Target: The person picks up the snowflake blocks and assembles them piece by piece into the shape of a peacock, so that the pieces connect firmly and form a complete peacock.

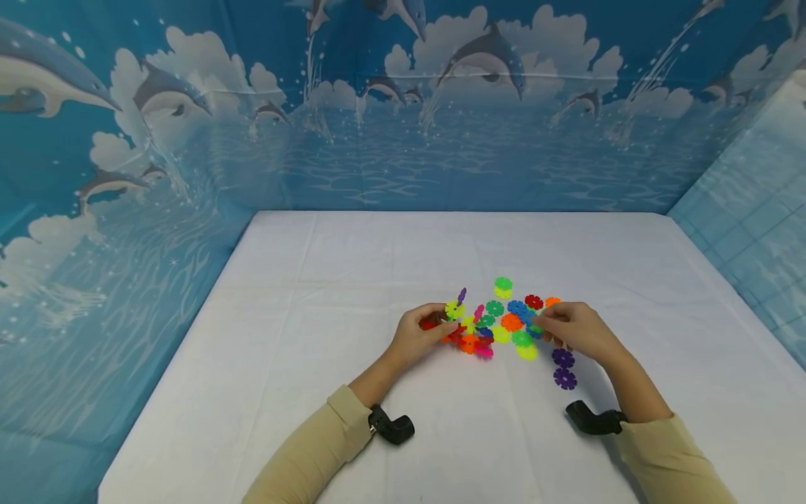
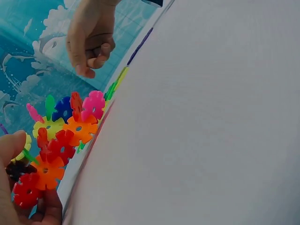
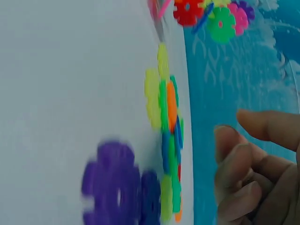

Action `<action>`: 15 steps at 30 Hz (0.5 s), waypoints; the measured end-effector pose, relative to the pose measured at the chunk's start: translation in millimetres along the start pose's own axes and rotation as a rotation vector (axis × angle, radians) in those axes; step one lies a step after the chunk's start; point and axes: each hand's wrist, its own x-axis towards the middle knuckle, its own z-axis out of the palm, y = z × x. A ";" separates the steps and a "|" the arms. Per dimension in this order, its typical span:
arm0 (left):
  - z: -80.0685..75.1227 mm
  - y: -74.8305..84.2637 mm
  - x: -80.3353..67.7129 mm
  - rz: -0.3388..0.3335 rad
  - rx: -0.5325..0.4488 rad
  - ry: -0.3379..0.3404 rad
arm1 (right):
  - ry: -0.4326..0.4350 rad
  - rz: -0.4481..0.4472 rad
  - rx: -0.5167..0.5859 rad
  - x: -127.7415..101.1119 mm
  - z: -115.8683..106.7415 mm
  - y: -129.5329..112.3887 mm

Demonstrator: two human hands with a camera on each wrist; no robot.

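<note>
Left hand (image 1: 418, 334) on joined discs (image 1: 469, 329) (multicoloured)

Table (image 1: 315, 294): covered in plain white cloth, faintly creased, evenly lit. Backdrop (image 1: 403, 140): blue printed sheeting on three sides, showing leaping dolphins, white clouds and rippled sea. Right-hand panel (image 1: 755, 224): pale blue tile pattern.

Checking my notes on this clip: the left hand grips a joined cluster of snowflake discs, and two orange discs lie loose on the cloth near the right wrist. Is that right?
Not quite. The two loose discs near the right wrist are purple, not orange, as the head view shows. The left hand does grip the joined cluster, and the right hand holds nothing.
</note>
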 end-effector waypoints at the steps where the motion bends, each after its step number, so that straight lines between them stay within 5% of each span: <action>1: 0.2 -1.7 0.2 -0.004 -0.003 0.005 | -0.016 0.005 -0.011 -1.5 -2.6 4.0; 9: -0.4 -1.5 -0.6 -0.017 -0.030 0.032 | -0.095 0.108 -0.136 -9.9 -16.2 29.7; 15: -4.0 30.8 -7.9 -0.046 -0.043 0.007 | -0.149 0.106 -0.193 -11.3 -16.9 37.3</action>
